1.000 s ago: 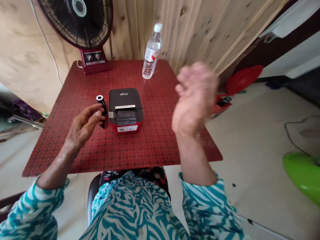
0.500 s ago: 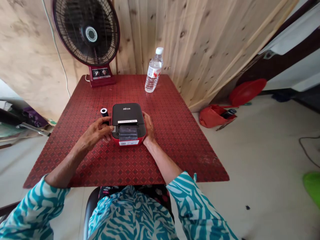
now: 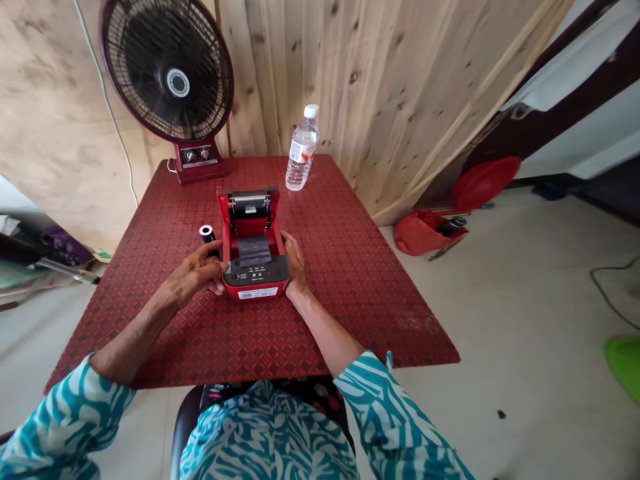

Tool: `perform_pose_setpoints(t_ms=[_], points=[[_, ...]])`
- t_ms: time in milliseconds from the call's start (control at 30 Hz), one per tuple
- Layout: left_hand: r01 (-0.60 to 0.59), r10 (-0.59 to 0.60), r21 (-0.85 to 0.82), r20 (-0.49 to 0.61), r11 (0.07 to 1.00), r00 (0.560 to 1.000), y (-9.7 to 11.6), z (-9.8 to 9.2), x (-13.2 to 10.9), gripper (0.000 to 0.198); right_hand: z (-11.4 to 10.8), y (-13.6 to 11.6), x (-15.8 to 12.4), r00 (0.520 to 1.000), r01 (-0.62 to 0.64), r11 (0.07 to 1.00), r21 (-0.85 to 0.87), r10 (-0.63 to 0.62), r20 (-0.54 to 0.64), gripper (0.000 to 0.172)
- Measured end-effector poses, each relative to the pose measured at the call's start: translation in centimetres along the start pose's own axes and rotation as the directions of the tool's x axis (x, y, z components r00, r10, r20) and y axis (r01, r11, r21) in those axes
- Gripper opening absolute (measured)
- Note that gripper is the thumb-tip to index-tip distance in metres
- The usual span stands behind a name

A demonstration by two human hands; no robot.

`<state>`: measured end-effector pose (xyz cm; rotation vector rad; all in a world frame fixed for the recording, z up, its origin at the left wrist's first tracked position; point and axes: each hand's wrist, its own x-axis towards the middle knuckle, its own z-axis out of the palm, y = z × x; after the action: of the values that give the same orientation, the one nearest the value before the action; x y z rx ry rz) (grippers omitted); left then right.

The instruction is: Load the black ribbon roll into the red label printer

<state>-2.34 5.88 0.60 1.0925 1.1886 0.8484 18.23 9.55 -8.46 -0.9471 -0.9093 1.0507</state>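
Observation:
A small red and black label printer (image 3: 275,268) sits on the table in front of me. Its lid (image 3: 250,204) stands raised at the back, showing a metal roller on the underside. Inside the red body lies a dark, shiny strip (image 3: 254,251). My left hand (image 3: 197,273) grips the printer's left side, its thumb on the grey piece at the front corner. Around the right side wraps my right hand (image 3: 296,268), steadying the body. A small black roll with a white end (image 3: 206,232) stands just behind my left fingers, partly hidden by them.
The table (image 3: 350,313) has a red patterned top. At its back are a dark red fan (image 3: 201,167) and a water bottle (image 3: 302,155), against a wooden wall (image 3: 350,73). A red bag (image 3: 419,233) lies on the floor to the right.
The printer's lid has swung up and back from shut to open, uncovering the inside and the strip. Both hands keep their places on its sides. The view has shifted slightly.

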Motion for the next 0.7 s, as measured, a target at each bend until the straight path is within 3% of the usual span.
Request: perform_pose_setpoints(t_ms=[267,333,433,500,567,633,700], points=[[0.006,-0.001,0.076,-0.06,0.997,0.998,0.9,0.7,-0.8,0.079,-0.2,0.2,0.2,1.0,0.012,0.999,-0.034,-0.012,0.023,0.042],[-0.039,0.052,0.175,-0.071,0.984,0.996,1.3,0.5,-1.1,0.075,-0.2,0.4,0.3,0.999,0.014,0.999,-0.033,-0.013,0.032,0.042],[-0.191,0.237,0.367,-0.085,0.911,0.968,1.9,0.0,-1.1,0.059,-0.2,0.6,0.4,0.999,0.017,1.0,-0.025,-0.016,0.033,0.04],[-0.276,0.379,0.546,-0.082,0.791,0.922,2.5,-0.2,-1.0,0.041,-0.2,0.6,0.4,1.0,0.018,1.0,-0.022,-0.018,0.026,0.038],[-0.326,0.475,0.721,-0.006,0.612,0.88,3.4,0.1,-0.6,0.027,-0.1,0.6,0.4,1.0,0.016,1.0,-0.021,-0.016,0.019,0.036],[-0.366,0.48,0.829,0.138,0.423,0.866,4.5,1.0,0.1,0.025,-0.1,0.6,0.5,1.0,0.014,1.0,-0.021,-0.014,0.016,0.036],[-0.394,0.391,0.886,0.282,0.243,0.876,5.4,2.3,1.3,0.026,-0.1,0.7,0.5,1.0,0.015,1.0,-0.023,-0.015,0.014,0.035]])
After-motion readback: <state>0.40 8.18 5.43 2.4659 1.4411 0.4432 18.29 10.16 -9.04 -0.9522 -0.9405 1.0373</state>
